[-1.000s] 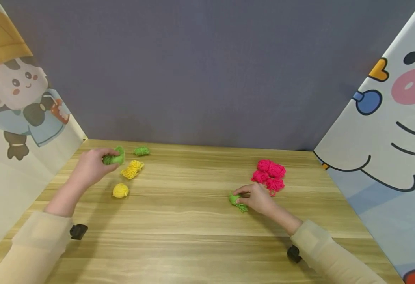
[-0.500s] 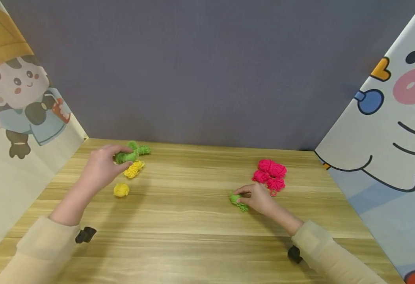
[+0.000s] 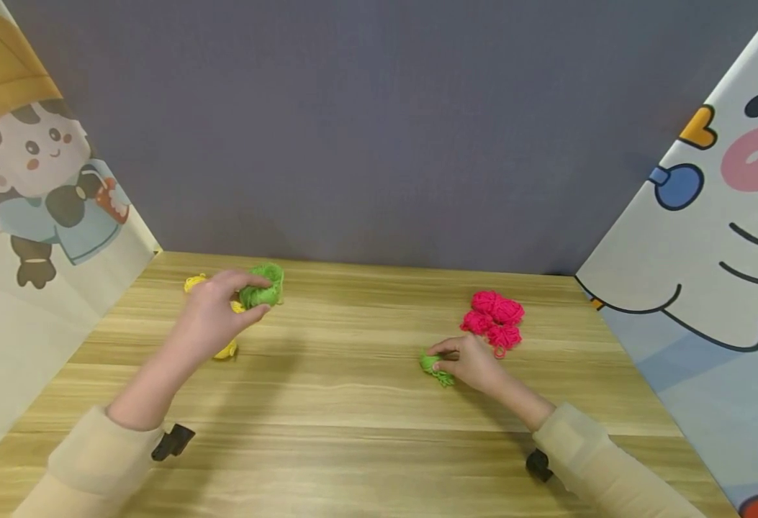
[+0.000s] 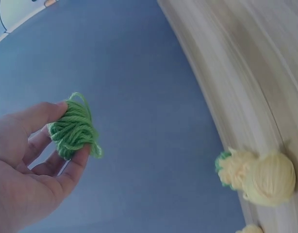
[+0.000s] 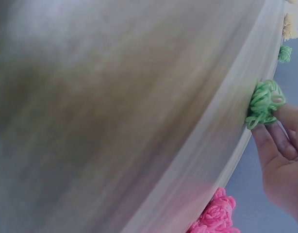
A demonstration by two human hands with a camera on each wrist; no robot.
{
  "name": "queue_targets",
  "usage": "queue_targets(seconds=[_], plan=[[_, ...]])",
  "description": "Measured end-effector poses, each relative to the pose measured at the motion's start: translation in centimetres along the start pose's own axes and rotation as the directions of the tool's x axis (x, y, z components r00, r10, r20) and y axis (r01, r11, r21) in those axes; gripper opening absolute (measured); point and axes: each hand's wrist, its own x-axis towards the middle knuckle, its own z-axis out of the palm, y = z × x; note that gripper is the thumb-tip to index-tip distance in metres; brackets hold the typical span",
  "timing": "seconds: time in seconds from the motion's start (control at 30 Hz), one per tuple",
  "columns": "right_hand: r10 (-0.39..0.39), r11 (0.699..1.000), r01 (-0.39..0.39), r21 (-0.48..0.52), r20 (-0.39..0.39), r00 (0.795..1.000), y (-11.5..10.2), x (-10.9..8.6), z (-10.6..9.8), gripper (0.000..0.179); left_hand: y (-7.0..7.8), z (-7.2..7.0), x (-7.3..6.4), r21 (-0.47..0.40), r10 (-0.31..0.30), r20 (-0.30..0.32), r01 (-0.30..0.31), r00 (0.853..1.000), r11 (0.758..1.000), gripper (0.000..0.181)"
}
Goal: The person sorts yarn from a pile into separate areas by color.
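Observation:
My left hand [image 3: 215, 309] pinches a green yarn ball [image 4: 74, 128] between thumb and fingers, raised over the far left of the table. A loose loop sticks out of this ball in the left wrist view. My right hand [image 3: 472, 363] grips another green bundle of yarn [image 5: 265, 101], which sits low on the wooden table right of the middle. Close behind the right hand lies a group of several pink yarn balls [image 3: 492, 316]. Yellow yarn balls [image 4: 271, 178] lie near the left hand, partly hidden by it in the head view.
A bit of green yarn [image 4: 221, 167] shows behind the yellow ones in the left wrist view. The wooden table [image 3: 353, 403] meets a grey back panel [image 3: 366, 144]. Printed cartoon panels stand at left and right. A dark wrist camera [image 3: 173, 442] sits by the left sleeve.
My left hand has carried its green yarn ball to the right, over the yellow balls and toward the green one at the back. The right hand has stayed in place.

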Motion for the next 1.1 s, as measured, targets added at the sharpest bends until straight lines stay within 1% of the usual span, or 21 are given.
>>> queue_targets(seconds=[0.13,0.27,0.37,0.63,0.73,0.87,1.03,1.1], plan=[[0.018,1.0,-0.018,-0.004,0.006,1.0,0.0,0.0,0.0,0.021,0.7,0.7,0.0,-0.021,0.026,0.01,-0.026,1.0,0.999,0.029],[0.029,1.0,-0.028,-0.012,0.014,0.999,0.1,0.0,0.1,0.021,1.5,1.4,0.0,-0.087,0.035,0.033,-0.032,0.999,0.996,0.029],[0.018,1.0,-0.017,-0.014,0.017,1.0,0.2,0.0,0.1,0.021,2.1,2.1,0.0,-0.128,0.043,0.05,-0.037,0.998,0.991,0.03],[0.009,1.0,-0.008,-0.005,0.021,1.0,0.3,0.0,0.0,0.021,3.4,4.7,-0.2,-0.156,0.151,0.04,-0.143,0.988,0.977,0.031],[0.005,1.0,-0.004,-0.011,0.019,1.0,0.3,0.0,0.0,0.021,3.9,5.7,-0.5,-0.193,0.175,0.065,-0.159,0.982,0.968,0.033],[0.004,1.0,-0.004,-0.013,0.017,1.0,0.4,-0.1,0.0,0.02,4.5,7.1,-0.7,-0.244,0.192,0.116,-0.159,0.975,0.957,0.033],[0.015,1.0,-0.015,-0.011,0.014,1.0,0.4,0.0,0.0,0.021,5.3,8.4,-1.0,-0.287,0.209,0.144,-0.161,0.967,0.944,0.032],[0.017,1.0,-0.017,-0.019,0.011,1.0,0.4,0.0,0.0,0.021,5.5,9.0,-1.1,-0.3,0.225,0.153,-0.171,0.962,0.938,0.033]])
